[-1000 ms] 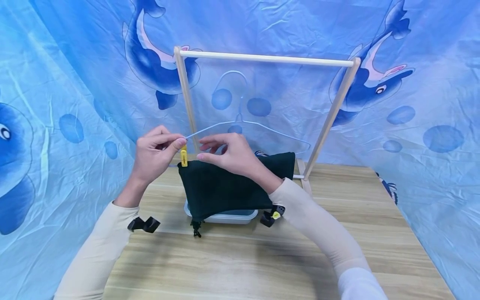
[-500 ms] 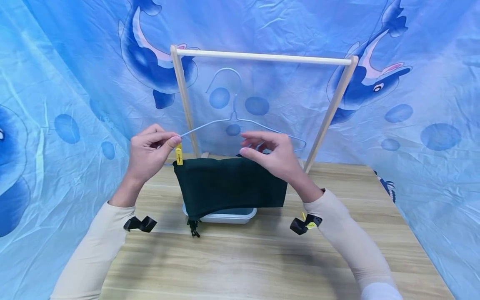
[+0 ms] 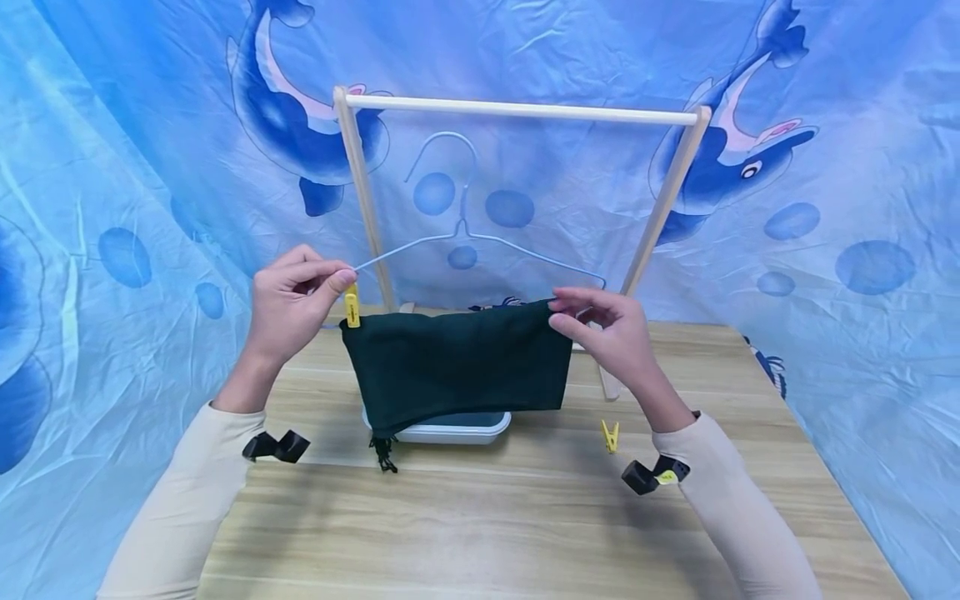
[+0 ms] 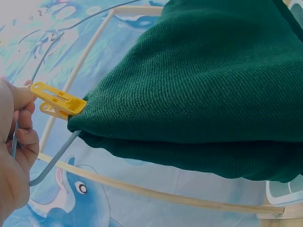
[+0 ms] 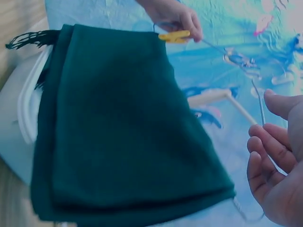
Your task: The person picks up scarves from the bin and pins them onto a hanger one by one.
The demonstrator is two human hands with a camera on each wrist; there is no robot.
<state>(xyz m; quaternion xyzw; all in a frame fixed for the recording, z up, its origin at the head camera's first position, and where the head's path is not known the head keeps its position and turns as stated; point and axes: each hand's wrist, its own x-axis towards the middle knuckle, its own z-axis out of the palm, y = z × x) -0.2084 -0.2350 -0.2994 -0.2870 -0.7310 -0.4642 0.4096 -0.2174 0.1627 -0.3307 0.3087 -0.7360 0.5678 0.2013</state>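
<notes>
A dark green scarf (image 3: 457,362) with a fringe hangs folded over the lower bar of a light blue wire hanger (image 3: 416,242). My left hand (image 3: 288,308) pinches the hanger's left end. Just beside those fingers, a yellow clothespin (image 4: 59,100) clips the scarf's left corner. My right hand (image 3: 611,333) is by the scarf's upper right corner, its fingers loosely bent. In the right wrist view, thumb and fingers of that right hand (image 5: 279,151) stand apart, near the hanger wire; whether they touch it I cannot tell.
Behind the hanger stands a wooden rack with a white top rail (image 3: 525,109). Below the scarf is a white plastic tub (image 3: 457,435). Another yellow clothespin (image 3: 611,437) lies on the wooden table (image 3: 480,525), left of my right wrist. A blue dolphin-printed curtain (image 3: 592,50) surrounds the table.
My right hand has moved right along the scarf's top edge, from near the left clothespin to the right corner. The clothespin on the table has come into view. My left hand keeps its pinch.
</notes>
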